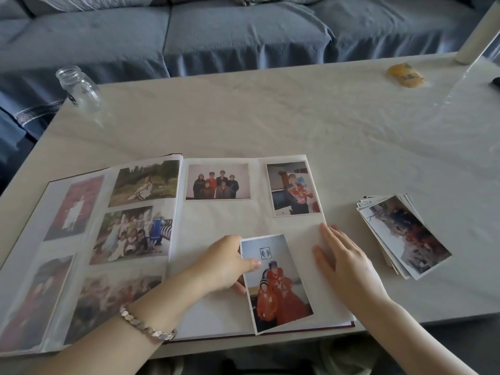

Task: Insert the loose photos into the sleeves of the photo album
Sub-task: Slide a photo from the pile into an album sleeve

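Your left hand [224, 263] pinches a loose photo [276, 282] by its left edge over the right page of the open album [238, 217], your right hand [343, 258] lies flat with straight fingers on that page's outer edge, and the photo stack [403, 234] sits farther right on the worktop [270, 117].

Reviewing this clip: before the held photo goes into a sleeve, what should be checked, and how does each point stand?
1. Left hand grips the photo: ok, thumb on top.
2. Right hand steadies the album page: ok, flat at its right edge.
3. Free space on that page: ok, only a group photo and a portrait photo, along the top.
4. Sleeve opening lifted: cannot tell.
5. Loose stack lies right of the page, apart from it: ok.
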A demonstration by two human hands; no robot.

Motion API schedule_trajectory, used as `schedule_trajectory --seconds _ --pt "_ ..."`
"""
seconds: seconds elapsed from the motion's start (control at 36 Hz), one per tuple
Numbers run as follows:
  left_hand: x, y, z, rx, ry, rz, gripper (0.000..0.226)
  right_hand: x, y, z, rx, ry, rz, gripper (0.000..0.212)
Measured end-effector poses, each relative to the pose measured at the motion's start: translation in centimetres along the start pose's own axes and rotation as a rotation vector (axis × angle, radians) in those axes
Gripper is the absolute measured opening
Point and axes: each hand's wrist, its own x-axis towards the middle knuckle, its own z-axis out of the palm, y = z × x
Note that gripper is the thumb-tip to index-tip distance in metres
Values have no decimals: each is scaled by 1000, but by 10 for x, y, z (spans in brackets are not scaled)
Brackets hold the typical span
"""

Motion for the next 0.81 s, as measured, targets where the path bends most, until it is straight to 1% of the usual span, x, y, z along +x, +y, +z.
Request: schedule_trajectory --seconds 0.17,0.25,0.28,0.36,0.39,0.44,0.5,0.56,0.64,0.81 --pt "12 14 20 -33 32 43 10 0 1 3 7 30 -24 56" --pt "16 20 27 3 23 61 7 -1 3 3 2 52 -68 59" --pt "17 22 27 37 19 59 11 -1 4 2 10 59 -79 57" --pt "17 28 27 163 12 31 35 -1 6 2 21 69 -98 52" --pt "15 29 26 191 8 19 37 -1 7 2 18 73 -104 51" --pt "12 30 24 258 23 14 32 -1 9 3 12 86 -115 46" --pt "10 29 22 286 72 28 24 1 11 4 8 97 -124 43" --pt "11 28 20 200 95 23 23 2 12 2 6 80 -126 43" --pt "15 27 20 40 77 -13 25 4 12 -1 8 45 -126 44" --pt "19 29 28 -9 113 17 19 6 10 -6 14 18 -109 46"
